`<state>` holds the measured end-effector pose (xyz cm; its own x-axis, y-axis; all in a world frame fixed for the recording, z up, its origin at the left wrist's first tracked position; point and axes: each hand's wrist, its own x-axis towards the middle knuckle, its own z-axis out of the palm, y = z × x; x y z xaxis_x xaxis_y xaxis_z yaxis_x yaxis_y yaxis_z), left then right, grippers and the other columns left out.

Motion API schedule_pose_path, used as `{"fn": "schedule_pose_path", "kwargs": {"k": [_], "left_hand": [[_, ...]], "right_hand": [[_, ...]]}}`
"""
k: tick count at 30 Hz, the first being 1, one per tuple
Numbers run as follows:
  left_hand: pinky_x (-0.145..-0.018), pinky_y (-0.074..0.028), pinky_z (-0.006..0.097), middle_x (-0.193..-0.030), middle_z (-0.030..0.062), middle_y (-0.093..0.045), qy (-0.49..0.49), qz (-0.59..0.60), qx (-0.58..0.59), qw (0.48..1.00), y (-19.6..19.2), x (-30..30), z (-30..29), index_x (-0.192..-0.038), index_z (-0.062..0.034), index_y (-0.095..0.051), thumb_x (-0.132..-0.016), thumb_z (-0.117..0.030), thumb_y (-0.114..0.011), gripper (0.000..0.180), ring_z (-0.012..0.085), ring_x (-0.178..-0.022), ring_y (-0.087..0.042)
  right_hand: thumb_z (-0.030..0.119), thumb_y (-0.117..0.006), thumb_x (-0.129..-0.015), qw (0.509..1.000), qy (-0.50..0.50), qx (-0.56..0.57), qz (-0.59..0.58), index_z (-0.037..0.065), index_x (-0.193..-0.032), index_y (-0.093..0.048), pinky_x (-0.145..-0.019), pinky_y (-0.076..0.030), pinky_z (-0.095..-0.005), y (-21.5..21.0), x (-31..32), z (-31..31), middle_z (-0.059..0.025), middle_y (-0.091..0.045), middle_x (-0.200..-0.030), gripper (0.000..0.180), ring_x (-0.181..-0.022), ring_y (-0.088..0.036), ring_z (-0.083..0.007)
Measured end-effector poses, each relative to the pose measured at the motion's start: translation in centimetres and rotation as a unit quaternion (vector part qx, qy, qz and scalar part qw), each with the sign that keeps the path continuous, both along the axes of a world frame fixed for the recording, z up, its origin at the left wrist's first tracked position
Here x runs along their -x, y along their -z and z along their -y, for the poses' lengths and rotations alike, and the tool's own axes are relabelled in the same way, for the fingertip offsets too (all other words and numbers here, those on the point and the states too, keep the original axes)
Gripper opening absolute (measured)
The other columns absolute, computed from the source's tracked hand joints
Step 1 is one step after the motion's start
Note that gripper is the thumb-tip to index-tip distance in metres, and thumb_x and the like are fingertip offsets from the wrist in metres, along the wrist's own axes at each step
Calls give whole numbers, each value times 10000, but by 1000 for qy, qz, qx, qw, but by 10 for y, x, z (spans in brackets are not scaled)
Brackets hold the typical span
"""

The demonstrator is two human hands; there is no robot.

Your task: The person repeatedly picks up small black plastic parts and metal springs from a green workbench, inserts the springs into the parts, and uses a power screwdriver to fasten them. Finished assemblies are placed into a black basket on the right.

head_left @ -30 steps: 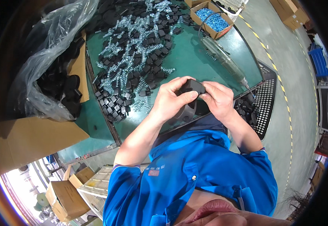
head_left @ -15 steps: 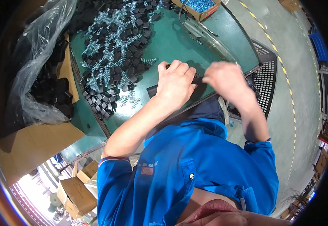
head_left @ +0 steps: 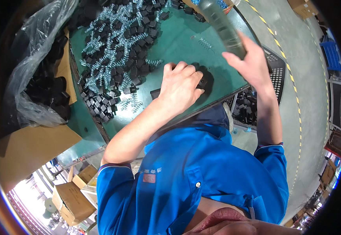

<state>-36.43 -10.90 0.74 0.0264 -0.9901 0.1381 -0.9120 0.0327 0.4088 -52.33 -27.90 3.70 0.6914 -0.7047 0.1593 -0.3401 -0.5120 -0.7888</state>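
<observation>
My left hand (head_left: 180, 88) lies palm down on the green table (head_left: 178, 43), fingers curled over a black plastic part (head_left: 202, 81) that shows at the fingertips and by the wrist. My right hand (head_left: 251, 64) is raised over the table's right edge, thumb and fingers spread at the near end of a long clear plastic container (head_left: 219, 23) that lies slanted on the table. Blur hides whether that hand grips it. A loose metal spring (head_left: 205, 42) lies between the two hands.
A heap of black plastic parts and silvery springs (head_left: 115, 51) covers the table's left and far side. A clear bag of black parts (head_left: 41, 78) sits in a cardboard box at the left. A black mesh crate (head_left: 276, 74) with more parts stands below the right edge.
Both hands held a black part together before my chest. The left hand has brought it down onto the table. The right hand has let go and moved up to the clear container.
</observation>
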Motion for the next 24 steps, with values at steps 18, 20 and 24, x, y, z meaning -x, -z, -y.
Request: {"fn": "schedule_pose_path", "kwargs": {"k": [18,20,24], "left_hand": [[-878,-392,411,-856,0,-579,-15,-37,32,999,8,-1,-2,-1005,-116,-688,-621,-227,-845,430,216,-942,-567],[-878,-391,412,-859,1,-579,-15,-36,29,999,9,-1,-1,-1002,-115,-685,-619,-227,-846,431,216,-942,-567],[-874,-391,411,-866,1,-578,-18,-38,40,998,9,-1,-2,-987,-111,-681,-618,-226,-847,421,216,-941,-565]], "right_hand": [[237,-744,-867,890,-97,-107,432,29,-1522,-161,-650,-574,-380,-1,-32,-55,-142,-482,-1016,901,-741,-661,-229],[235,-744,-866,890,-98,-107,431,27,-1523,-158,-650,-574,-383,0,-32,-55,-141,-482,-1019,904,-739,-660,-231],[233,-741,-861,892,-90,-104,432,25,-1524,-155,-649,-572,-388,1,-34,-56,-139,-481,-1018,909,-733,-657,-233]]}}
